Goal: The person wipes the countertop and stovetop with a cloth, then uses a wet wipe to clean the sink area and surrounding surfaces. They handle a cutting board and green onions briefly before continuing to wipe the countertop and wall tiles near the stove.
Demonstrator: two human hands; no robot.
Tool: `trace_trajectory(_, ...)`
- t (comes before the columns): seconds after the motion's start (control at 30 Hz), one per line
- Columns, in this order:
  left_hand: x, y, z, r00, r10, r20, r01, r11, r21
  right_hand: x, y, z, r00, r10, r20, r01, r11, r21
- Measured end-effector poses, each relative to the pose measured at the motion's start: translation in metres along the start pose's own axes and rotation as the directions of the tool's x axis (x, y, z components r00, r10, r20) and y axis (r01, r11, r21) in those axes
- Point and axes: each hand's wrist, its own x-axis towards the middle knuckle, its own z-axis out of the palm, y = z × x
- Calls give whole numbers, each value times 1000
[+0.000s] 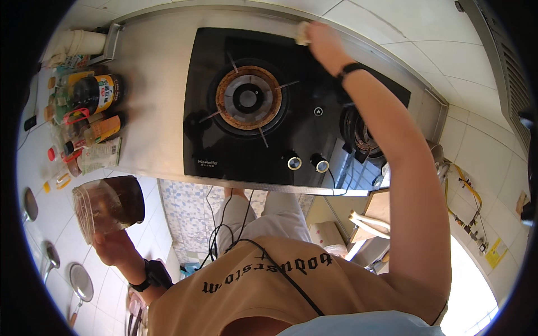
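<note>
My left hand (112, 248) grips a clear jar (110, 203) with dark brown contents, held tilted off the counter's front left. My right hand (325, 44), slightly blurred, reaches to the back edge of a black glass gas cooktop (260, 155). In its fingers is a small pale cloth or sponge (302, 34), against the back rim. The large left burner (246, 97) has a rusty brown ring and thin metal supports. My right forearm partly covers the second burner (363, 132). Two round knobs (294, 163) sit near the cooktop's front edge.
Sauce bottles (101, 90) and a packet (101, 155) crowd the left end of the metal counter (151, 92). Ladles and strainers (80, 281) hang on the left wall tiles. Black cables (216, 229) hang before my body. A range hood (510, 75) is at the upper right.
</note>
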Motion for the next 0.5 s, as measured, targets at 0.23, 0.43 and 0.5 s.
trace_trajectory(0.23, 4, -10, -6, 995, 67, 78, -69, 997, 29, -115, 119, -75, 861, 429, 271, -353, 890, -288)
trace_trajectory(0.43, 3, -8, -11, 1000, 16, -5, -16, 999, -27, -114, 128, -52, 755, 639, 146, -549, 738, -393)
trace_trajectory(0.5, 5, -8, -14, 999, 27, 27, -27, 1000, -14, -95, 108, -33, 772, 622, 131, -527, 741, -416)
